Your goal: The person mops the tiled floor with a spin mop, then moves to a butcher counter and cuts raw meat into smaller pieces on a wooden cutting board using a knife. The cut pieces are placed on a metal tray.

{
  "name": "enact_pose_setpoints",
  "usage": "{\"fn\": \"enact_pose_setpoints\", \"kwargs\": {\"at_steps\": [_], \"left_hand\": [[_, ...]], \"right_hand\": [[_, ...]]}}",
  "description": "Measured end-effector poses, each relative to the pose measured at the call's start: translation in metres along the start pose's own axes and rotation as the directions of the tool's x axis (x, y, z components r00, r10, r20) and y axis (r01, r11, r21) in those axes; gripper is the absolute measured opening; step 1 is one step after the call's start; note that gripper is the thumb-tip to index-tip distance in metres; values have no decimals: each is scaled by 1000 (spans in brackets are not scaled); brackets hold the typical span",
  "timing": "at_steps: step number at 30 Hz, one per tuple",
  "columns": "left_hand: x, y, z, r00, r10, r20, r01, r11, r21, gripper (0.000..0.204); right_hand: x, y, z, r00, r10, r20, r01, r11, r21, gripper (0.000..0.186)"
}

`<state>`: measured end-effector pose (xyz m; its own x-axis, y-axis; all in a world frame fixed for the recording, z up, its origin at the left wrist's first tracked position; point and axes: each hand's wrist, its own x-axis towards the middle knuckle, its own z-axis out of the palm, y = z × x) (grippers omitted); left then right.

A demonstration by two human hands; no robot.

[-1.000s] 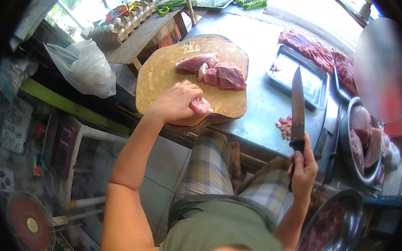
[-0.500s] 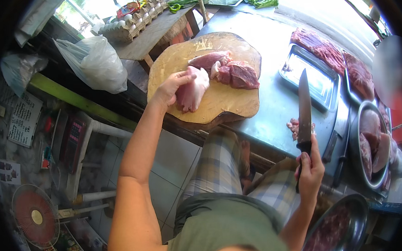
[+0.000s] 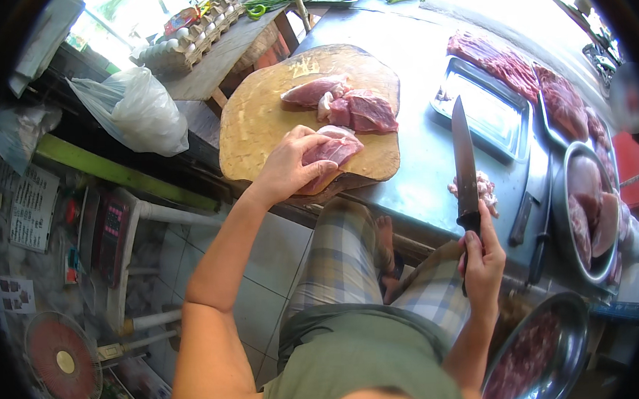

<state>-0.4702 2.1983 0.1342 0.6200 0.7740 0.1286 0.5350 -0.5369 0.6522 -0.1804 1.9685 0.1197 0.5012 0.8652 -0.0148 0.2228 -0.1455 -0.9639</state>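
Note:
A thick wooden chopping board (image 3: 256, 119) lies in front of me. Near its front edge, my left hand (image 3: 288, 163) has its fingers and thumb round a piece of raw meat (image 3: 340, 148), which rests on the wood. Beyond it sit two more cuts, a slim pale one (image 3: 314, 92) and a darker red one (image 3: 371, 112). In my right hand (image 3: 482, 255) is a large knife (image 3: 464, 158) by its dark handle, the blade pointing up and away over the metal table. Small meat scraps (image 3: 486, 189) lie right beside the blade.
On the metal table (image 3: 420, 171) stand a steel tray (image 3: 524, 136), long slabs of meat (image 3: 494, 64), more knives (image 3: 523, 216) and a bowl of meat (image 3: 587, 271). A basin (image 3: 573, 345) of meat sits lower right. At left are a plastic bag (image 3: 146, 115), egg trays (image 3: 193, 50) and a scale (image 3: 109, 227).
My left hand has moved right and nearer, laying the meat piece down turned, its redder side now showing. The knife stays in my right hand, shifted slightly left. The whole view has shifted a little.

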Motion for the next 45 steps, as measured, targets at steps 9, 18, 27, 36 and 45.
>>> {"fn": "enact_pose_setpoints", "kwargs": {"at_steps": [9, 18, 27, 36, 45], "left_hand": [[5, 12, 28, 984, -164, -65, 176, 916, 360, 60], [6, -61, 5, 875, -470, 118, 260, 250, -933, 30], [0, -32, -7, 846, 79, -527, 208, 862, 462, 30], [24, -35, 14, 898, 198, -393, 171, 665, 727, 38], [13, -46, -14, 791, 522, -318, -271, 766, 583, 20]], "right_hand": [[-2, -1, 0, 1000, -1, 11, 1, 1000, 7, 56], [-5, -3, 4, 998, -54, 28, 54, 999, 5, 55], [-3, -8, 20, 994, -27, 104, 28, 1000, -4, 57], [-10, -11, 17, 991, -30, 129, 34, 999, -29, 56], [-10, -5, 12, 997, -34, 76, 34, 999, -3, 57]]}}
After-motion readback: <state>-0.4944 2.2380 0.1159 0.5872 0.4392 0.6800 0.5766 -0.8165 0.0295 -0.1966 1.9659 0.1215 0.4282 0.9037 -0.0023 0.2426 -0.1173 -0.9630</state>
